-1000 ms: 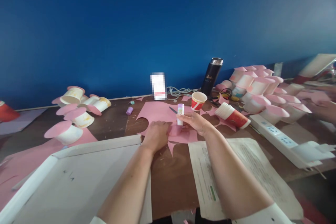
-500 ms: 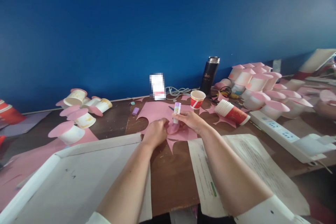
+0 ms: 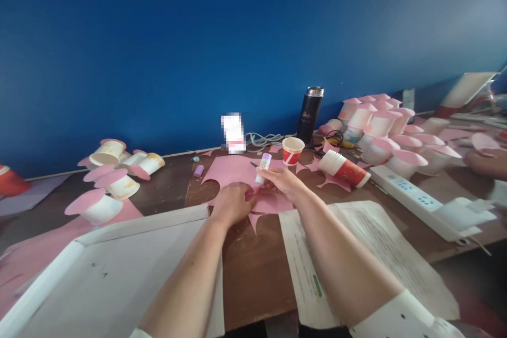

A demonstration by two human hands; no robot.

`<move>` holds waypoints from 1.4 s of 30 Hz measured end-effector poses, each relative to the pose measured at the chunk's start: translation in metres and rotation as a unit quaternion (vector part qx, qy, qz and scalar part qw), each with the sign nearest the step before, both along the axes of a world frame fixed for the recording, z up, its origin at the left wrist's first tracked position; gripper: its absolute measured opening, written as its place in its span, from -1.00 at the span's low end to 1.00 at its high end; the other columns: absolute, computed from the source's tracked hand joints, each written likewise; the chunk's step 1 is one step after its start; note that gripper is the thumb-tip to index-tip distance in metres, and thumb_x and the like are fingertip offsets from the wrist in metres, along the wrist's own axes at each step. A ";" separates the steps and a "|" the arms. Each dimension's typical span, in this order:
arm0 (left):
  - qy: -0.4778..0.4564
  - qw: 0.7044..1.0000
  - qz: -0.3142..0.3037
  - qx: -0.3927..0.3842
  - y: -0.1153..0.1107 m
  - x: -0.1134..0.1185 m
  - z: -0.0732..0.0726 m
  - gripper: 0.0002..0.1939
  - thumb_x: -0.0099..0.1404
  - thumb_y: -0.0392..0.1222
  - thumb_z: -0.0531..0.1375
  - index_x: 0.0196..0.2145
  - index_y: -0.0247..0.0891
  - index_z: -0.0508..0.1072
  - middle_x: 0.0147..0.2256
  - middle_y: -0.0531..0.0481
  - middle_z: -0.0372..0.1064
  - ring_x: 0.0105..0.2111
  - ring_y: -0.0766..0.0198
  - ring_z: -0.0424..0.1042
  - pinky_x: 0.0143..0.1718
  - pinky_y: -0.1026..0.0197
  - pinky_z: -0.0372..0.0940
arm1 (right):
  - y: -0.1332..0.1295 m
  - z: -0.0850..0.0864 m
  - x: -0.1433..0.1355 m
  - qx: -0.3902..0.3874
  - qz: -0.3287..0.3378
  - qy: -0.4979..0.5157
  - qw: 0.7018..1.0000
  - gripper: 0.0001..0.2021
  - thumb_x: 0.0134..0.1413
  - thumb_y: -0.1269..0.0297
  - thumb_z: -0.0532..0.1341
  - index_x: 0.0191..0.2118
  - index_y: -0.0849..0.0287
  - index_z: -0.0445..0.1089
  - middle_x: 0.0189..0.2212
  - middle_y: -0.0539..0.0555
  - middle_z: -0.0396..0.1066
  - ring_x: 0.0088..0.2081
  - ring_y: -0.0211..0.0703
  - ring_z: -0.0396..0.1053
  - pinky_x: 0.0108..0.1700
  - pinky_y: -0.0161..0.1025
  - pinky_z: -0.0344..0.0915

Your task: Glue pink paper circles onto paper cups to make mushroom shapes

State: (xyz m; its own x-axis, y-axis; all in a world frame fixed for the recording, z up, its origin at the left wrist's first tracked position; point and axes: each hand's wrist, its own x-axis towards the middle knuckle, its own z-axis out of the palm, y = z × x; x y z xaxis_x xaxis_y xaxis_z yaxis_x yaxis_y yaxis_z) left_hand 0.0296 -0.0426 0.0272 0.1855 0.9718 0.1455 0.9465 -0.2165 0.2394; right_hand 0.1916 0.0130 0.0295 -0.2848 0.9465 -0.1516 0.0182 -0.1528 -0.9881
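Observation:
A white glue stick with a purple end (image 3: 263,167) stands tilted in my right hand (image 3: 279,179), its fingers closed round it. My left hand (image 3: 233,202) is closed with its fingertips on a small pink paper piece (image 3: 251,194), mostly hidden behind the fingers. Both hands are close together over a large pink paper sheet (image 3: 225,168) with curved cut-outs. Left of the sheet lies a small purple cap (image 3: 199,170). Just beyond my right hand a red and white paper cup (image 3: 292,152) stands upright.
A black flask (image 3: 310,116) stands by the wall. Stacked red cups (image 3: 348,170), a power strip (image 3: 412,200) and several cups with pink discs (image 3: 380,121) are at right. More disc-topped cups (image 3: 105,208) and a white box lid (image 3: 130,274) are at left. Another person's hand (image 3: 485,161) shows far right.
My left hand has turned over the pink piece, hiding more of it. The glue stick leans more in my right hand. The view has shifted slightly, moving the tabletop things left.

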 end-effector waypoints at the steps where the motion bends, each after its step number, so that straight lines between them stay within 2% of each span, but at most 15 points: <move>1: 0.000 1.000 0.003 0.004 0.001 -0.001 -0.002 -0.69 0.26 0.04 0.04 -0.43 -0.17 0.44 -0.36 -0.06 0.46 -0.32 0.16 0.41 -0.37 0.22 0.12 | 0.000 -0.001 0.000 0.011 0.002 -0.016 1.000 -0.60 -0.19 -0.07 0.33 -0.49 0.23 0.41 -0.63 -0.05 0.25 -0.56 -0.35 0.20 -0.45 -0.34 0.24; 4: -0.013 1.000 0.022 0.002 0.005 -0.006 -0.007 -0.61 0.32 0.05 -0.06 -0.48 -0.18 0.39 -0.43 -0.06 0.44 -0.39 0.18 0.38 -0.43 0.22 0.04 | 0.000 -0.002 0.001 0.047 0.003 -0.086 0.995 -0.57 -0.16 -0.13 0.28 -0.47 0.22 0.42 -0.64 -0.05 0.27 -0.58 -0.34 0.18 -0.51 -0.34 0.13; 8: -0.077 0.996 0.029 -0.022 0.010 -0.014 -0.009 -0.66 0.30 0.02 -0.02 -0.49 -0.18 0.38 -0.47 -0.01 0.41 -0.45 0.24 0.33 -0.45 0.24 0.01 | -0.001 0.001 0.003 0.105 0.010 -0.160 0.981 -0.56 -0.13 -0.16 0.24 -0.48 0.20 0.42 -0.64 -0.05 0.28 -0.59 -0.34 0.16 -0.54 -0.35 0.04; 15: -0.166 0.986 0.029 -0.019 0.016 -0.018 -0.015 -0.75 0.26 -0.02 0.06 -0.45 -0.18 0.41 -0.45 0.04 0.41 -0.44 0.28 0.31 -0.42 0.27 0.04 | -0.006 0.008 0.004 0.132 0.033 -0.187 0.973 -0.56 -0.12 -0.14 0.25 -0.40 0.21 0.45 -0.62 -0.03 0.31 -0.57 -0.32 0.20 -0.51 -0.35 0.11; 22: -0.136 0.988 0.068 0.013 0.026 -0.014 -0.024 -0.76 0.24 -0.03 0.09 -0.39 -0.19 0.47 -0.33 -0.03 0.39 -0.36 0.24 0.35 -0.36 0.25 0.10 | -0.011 0.015 0.004 0.155 0.063 -0.209 0.963 -0.58 -0.10 -0.11 0.26 -0.36 0.22 0.47 -0.55 -0.01 0.37 -0.50 -0.29 0.25 -0.44 -0.34 0.16; 27: -0.116 0.990 0.085 0.004 0.030 -0.011 -0.024 -0.75 0.25 -0.04 0.07 -0.44 -0.20 0.45 -0.33 -0.05 0.40 -0.35 0.21 0.36 -0.38 0.24 0.10 | -0.010 0.009 0.003 0.192 0.064 -0.239 0.950 -0.66 -0.08 -0.02 0.28 -0.38 0.22 0.47 -0.47 0.05 0.45 -0.45 -0.24 0.32 -0.41 -0.32 0.18; 33: -0.145 0.986 0.075 -0.033 0.030 -0.011 -0.022 -0.75 0.27 -0.05 0.04 -0.38 -0.16 0.47 -0.35 -0.03 0.47 -0.33 0.18 0.41 -0.35 0.23 0.14 | -0.007 0.001 0.000 0.209 0.036 -0.273 0.939 -0.73 -0.05 0.07 0.27 -0.34 0.20 0.48 -0.48 0.04 0.46 -0.46 -0.22 0.35 -0.41 -0.32 0.19; 42: -0.145 0.986 0.075 -0.044 0.032 -0.012 -0.023 -0.70 0.28 -0.04 0.01 -0.39 -0.19 0.47 -0.34 -0.07 0.49 -0.32 0.17 0.42 -0.34 0.23 0.14 | -0.009 -0.002 -0.005 0.228 0.058 -0.301 0.924 -0.71 0.00 0.02 0.22 -0.35 0.17 0.46 -0.55 0.02 0.46 -0.51 -0.22 0.37 -0.43 -0.33 0.18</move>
